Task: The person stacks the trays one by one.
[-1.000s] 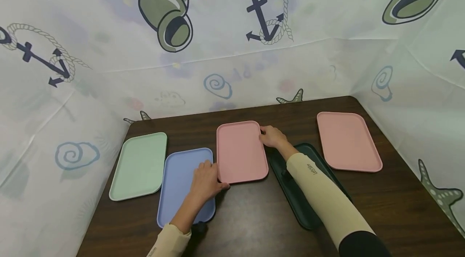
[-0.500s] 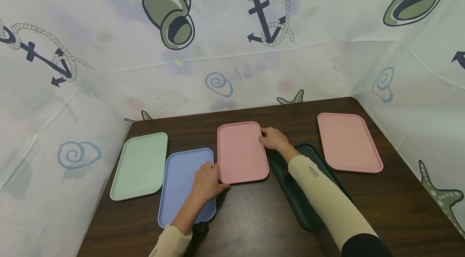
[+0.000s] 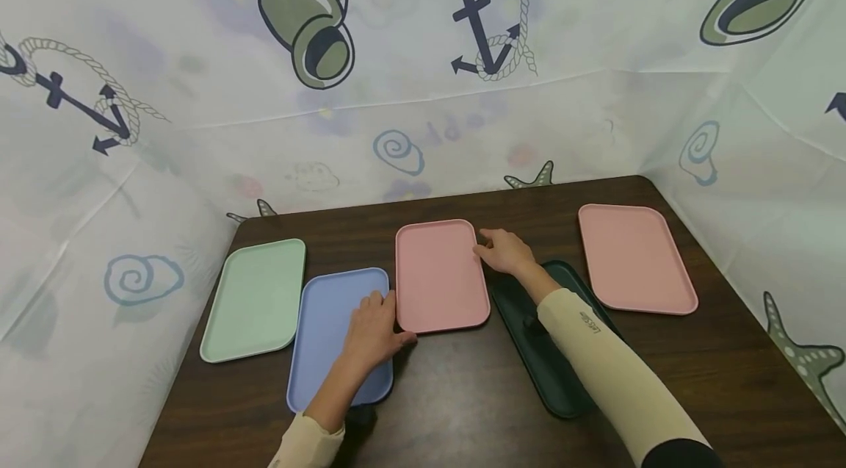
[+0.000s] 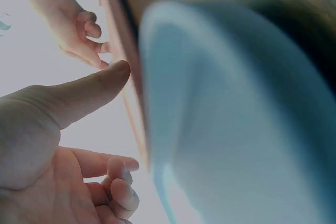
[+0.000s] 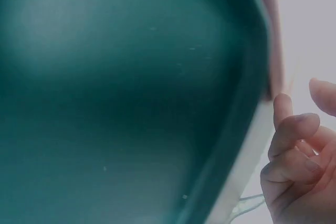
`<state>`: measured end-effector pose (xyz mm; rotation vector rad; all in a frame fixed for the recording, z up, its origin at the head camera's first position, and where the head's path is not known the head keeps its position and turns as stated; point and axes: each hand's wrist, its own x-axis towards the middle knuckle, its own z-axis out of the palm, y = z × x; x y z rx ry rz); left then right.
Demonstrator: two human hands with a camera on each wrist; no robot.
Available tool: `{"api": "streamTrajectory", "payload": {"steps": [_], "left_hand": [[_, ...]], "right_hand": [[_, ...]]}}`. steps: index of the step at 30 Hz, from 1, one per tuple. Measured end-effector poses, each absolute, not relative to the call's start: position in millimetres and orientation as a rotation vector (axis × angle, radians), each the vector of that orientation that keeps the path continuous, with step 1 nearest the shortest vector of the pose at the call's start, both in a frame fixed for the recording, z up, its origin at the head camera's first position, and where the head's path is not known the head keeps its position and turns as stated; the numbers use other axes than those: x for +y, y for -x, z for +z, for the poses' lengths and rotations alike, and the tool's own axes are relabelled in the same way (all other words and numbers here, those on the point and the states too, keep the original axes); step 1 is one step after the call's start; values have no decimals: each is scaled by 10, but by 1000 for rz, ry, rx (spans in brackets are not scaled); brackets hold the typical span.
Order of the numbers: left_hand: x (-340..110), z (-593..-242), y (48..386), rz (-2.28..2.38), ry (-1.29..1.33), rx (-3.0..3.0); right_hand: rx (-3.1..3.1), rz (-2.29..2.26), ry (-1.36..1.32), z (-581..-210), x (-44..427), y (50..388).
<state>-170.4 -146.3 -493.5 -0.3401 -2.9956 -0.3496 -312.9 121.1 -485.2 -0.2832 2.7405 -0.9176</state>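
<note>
In the middle of the head view a pink tray (image 3: 441, 277) lies flat on the dark table. My left hand (image 3: 373, 332) is at its lower left corner, over the blue tray (image 3: 324, 314). In the left wrist view the thumb (image 4: 100, 87) reaches to the pink tray's edge and the other fingers are loosely bent; whether they touch is hard to tell. Beside the upper right edge of that tray is my right hand (image 3: 507, 251), its fingers loosely bent around nothing and the thumb near the rim. The right forearm crosses above a dark green tray (image 3: 548, 358), partly hiding it.
A light green tray (image 3: 254, 299) lies at the left, close beside the blue one. Another pink tray (image 3: 637, 258) is at the right, next to the dark green tray. Printed white cloth (image 3: 423, 108) hangs behind and at both sides of the brown table (image 3: 463, 409).
My right hand has shifted slightly right, away from the pink tray's edge, and its fingers have loosened. The left hand stays at the tray's corner. The trays have not visibly moved.
</note>
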Motion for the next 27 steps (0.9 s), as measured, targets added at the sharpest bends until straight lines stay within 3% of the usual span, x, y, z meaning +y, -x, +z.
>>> {"api": "streamTrajectory", "payload": {"steps": [12, 23, 27], "left_hand": [[-1070, -4493, 1232, -347, 492, -2948], [-600, -4690, 1019, -1172, 701, -3112], [-456, -4842, 1020, -1640, 637, -3126]], "right_hand": [[2748, -1118, 436, -4384, 1871, 2629], [2806, -1053, 241, -4428, 2918, 1839], [2771, -924, 127, -4550, 3150, 1599]]}}
